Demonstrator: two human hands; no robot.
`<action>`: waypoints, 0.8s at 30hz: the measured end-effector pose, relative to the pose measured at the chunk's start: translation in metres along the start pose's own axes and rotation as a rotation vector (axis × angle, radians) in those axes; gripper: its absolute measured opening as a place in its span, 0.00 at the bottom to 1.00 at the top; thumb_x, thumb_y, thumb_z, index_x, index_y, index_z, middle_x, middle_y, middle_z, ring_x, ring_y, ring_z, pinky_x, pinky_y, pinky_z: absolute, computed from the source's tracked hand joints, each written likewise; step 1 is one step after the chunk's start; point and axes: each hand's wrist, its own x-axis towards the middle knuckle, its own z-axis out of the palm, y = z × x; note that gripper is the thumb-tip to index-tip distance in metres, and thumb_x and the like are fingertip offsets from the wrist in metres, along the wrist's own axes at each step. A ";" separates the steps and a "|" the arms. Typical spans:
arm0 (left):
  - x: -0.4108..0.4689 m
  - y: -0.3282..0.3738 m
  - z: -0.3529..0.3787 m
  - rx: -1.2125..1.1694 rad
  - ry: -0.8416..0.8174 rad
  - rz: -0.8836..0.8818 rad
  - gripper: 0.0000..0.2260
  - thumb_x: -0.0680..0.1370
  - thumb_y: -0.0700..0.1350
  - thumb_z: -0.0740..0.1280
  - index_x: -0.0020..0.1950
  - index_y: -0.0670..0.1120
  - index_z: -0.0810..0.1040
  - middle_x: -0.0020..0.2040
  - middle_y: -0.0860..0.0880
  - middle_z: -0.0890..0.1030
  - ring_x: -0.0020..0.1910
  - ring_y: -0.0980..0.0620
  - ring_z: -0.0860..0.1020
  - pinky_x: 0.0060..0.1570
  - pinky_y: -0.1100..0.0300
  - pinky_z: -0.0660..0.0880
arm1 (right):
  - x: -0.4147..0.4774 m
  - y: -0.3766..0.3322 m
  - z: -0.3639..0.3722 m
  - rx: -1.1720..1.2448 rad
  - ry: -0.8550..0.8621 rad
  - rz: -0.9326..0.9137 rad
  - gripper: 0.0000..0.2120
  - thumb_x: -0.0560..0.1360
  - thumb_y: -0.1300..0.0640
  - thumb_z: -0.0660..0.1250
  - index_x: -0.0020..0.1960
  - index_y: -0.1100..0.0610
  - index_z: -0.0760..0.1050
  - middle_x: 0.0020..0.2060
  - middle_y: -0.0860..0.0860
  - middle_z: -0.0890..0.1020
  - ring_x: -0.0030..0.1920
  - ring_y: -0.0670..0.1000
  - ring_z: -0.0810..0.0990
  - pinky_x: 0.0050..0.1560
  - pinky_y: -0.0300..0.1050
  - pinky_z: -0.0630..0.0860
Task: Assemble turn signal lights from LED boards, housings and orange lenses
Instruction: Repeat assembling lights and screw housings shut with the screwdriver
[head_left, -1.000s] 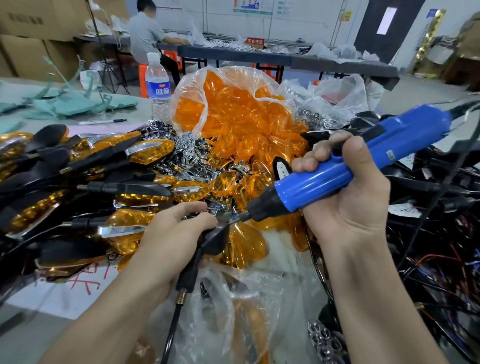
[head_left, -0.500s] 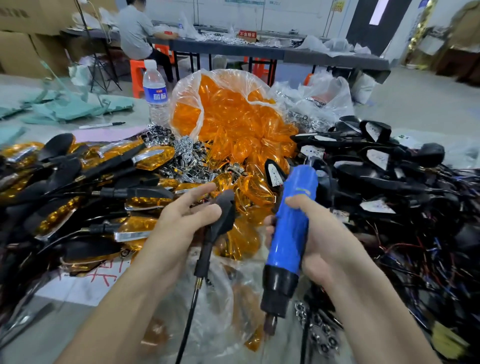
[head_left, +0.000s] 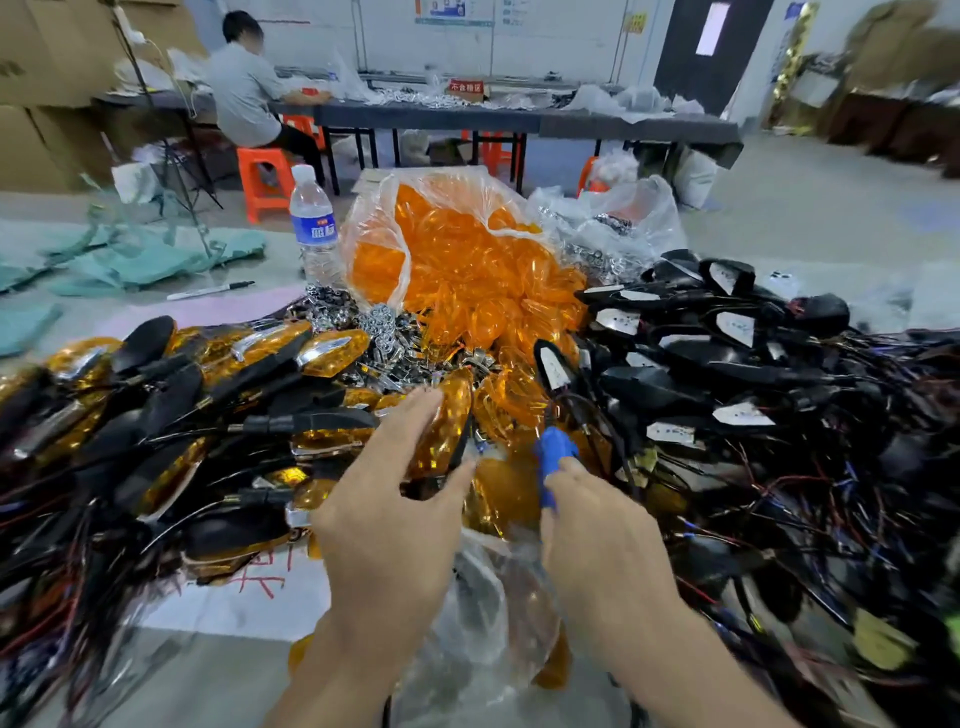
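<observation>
The right hand (head_left: 597, 535), clasping the blue screwdriver (head_left: 551, 457), could snag nearby wires (head_left: 779, 509), while the left hand (head_left: 389, 509), fingers nearly straight, merely rests on the orange light (head_left: 449, 415) amid the lenses (head_left: 483, 291), so it may slip.

The lenses (head_left: 467, 280) heaped in their clear bag (head_left: 374, 228) are bright orange, and the black-stemmed finished lights (head_left: 332, 348) are amber with chrome trim. The housings (head_left: 670, 384) are black with white speckled boards (head_left: 618, 320), and their wires (head_left: 779, 499) are red, blue and black. The screwdriver (head_left: 553, 457) is blue and the bottle (head_left: 313, 228) is blue-labelled.
</observation>
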 end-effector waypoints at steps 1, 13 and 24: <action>-0.001 -0.002 0.001 0.023 0.026 0.066 0.28 0.67 0.48 0.81 0.67 0.58 0.82 0.58 0.57 0.86 0.60 0.64 0.78 0.64 0.80 0.65 | -0.008 -0.010 0.001 0.111 0.130 -0.036 0.07 0.75 0.58 0.73 0.52 0.50 0.80 0.50 0.45 0.85 0.47 0.49 0.85 0.44 0.44 0.80; 0.021 -0.014 -0.026 -0.224 -0.377 -0.059 0.24 0.75 0.50 0.72 0.64 0.75 0.77 0.57 0.69 0.83 0.55 0.65 0.82 0.53 0.66 0.80 | 0.025 -0.043 -0.007 1.380 -0.133 0.076 0.17 0.81 0.66 0.66 0.56 0.46 0.84 0.48 0.51 0.87 0.52 0.54 0.86 0.52 0.46 0.83; 0.036 -0.003 -0.016 -0.302 -0.182 -0.077 0.17 0.74 0.48 0.77 0.55 0.69 0.84 0.49 0.69 0.85 0.49 0.65 0.85 0.50 0.64 0.82 | 0.035 -0.038 -0.015 1.052 -0.099 -0.055 0.20 0.79 0.64 0.71 0.62 0.41 0.82 0.51 0.38 0.86 0.55 0.42 0.84 0.56 0.44 0.83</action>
